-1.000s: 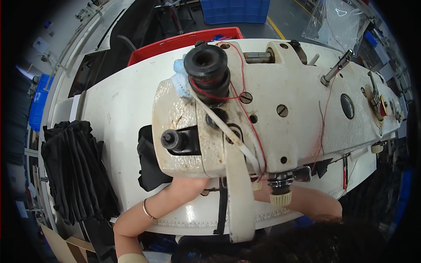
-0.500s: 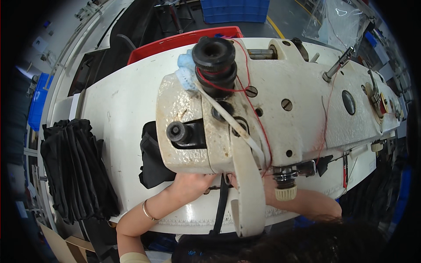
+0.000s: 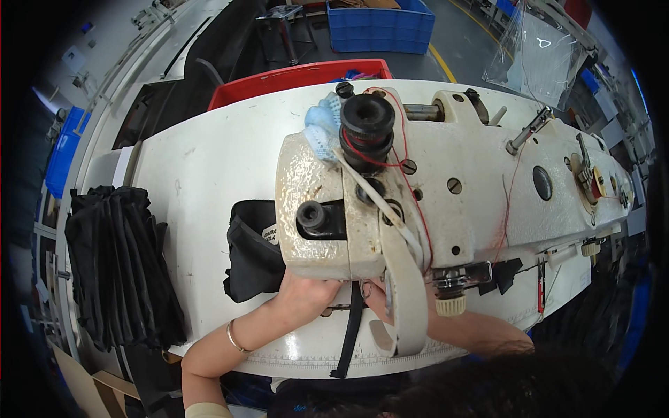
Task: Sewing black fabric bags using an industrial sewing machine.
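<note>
A white sewing machine (image 3: 488, 209) threaded in red spans the middle and right. Under its head, my left hand (image 3: 305, 298) lies palm down with bent knuckles, its fingertips hidden. My right hand (image 3: 377, 301) is close by on the other side of a narrow black strap (image 3: 354, 327), mostly covered by the machine and its pale curved guard (image 3: 411, 306). From between the hands the strap runs toward the table's front edge. A black fabric pouch-like piece (image 3: 254, 254) with a white label (image 3: 270, 234) sits left of the machine head, beyond my left hand. What the fingers grip is hidden.
A stack of folded black fabric pieces (image 3: 118, 272) lies at the left of the white table (image 3: 188, 181). Behind it are a red bin (image 3: 293, 75) and a blue crate (image 3: 380, 28). Red-handled snips (image 3: 541, 289) and a black scrap (image 3: 500, 277) lie at the right.
The view has shifted, so the machine appears lower and farther right. The label on the black fabric piece and the strap's front end now show. Both hands remain under the machine head.
</note>
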Demonstrator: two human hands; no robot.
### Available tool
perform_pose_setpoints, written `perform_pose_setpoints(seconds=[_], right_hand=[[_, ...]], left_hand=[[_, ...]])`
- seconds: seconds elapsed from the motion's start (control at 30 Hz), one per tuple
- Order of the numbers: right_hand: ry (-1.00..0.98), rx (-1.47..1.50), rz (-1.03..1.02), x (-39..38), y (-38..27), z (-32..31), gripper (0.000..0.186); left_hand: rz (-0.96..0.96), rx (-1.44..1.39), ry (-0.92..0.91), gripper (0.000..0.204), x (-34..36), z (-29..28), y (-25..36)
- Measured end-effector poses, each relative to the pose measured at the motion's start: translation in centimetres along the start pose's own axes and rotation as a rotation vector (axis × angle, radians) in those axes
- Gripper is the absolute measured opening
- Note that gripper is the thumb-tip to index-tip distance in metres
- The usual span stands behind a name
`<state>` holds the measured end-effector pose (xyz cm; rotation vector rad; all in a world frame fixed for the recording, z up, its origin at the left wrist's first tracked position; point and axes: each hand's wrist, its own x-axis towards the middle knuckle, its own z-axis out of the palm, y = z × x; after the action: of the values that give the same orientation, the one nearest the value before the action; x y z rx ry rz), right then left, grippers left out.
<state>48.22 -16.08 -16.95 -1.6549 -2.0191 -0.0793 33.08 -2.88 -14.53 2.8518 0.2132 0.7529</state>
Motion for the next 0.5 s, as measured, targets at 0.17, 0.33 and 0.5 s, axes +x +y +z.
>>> perform_pose_setpoints(seconds=[0.17,0.33,0.5], right_hand=[[-0.184,-0.288,-0.305,-1.1,1.2,-0.6,0.03],[0.093,-0.358,-0.241,-1.4,2.3,0.2,0.02],[-0.047,-0.425,-0.281,-1.0,2.2,-1.3,0.022]], left_hand=[[0.007,0.056,-0.094,0.019,0.1,-0.4,-0.3],[-0.029,0.028,-0.217,0.02,0.5,-0.4,-0.3],[-0.045,0.141,-0.123,0.027,-0.1,-1.9,2.1]])
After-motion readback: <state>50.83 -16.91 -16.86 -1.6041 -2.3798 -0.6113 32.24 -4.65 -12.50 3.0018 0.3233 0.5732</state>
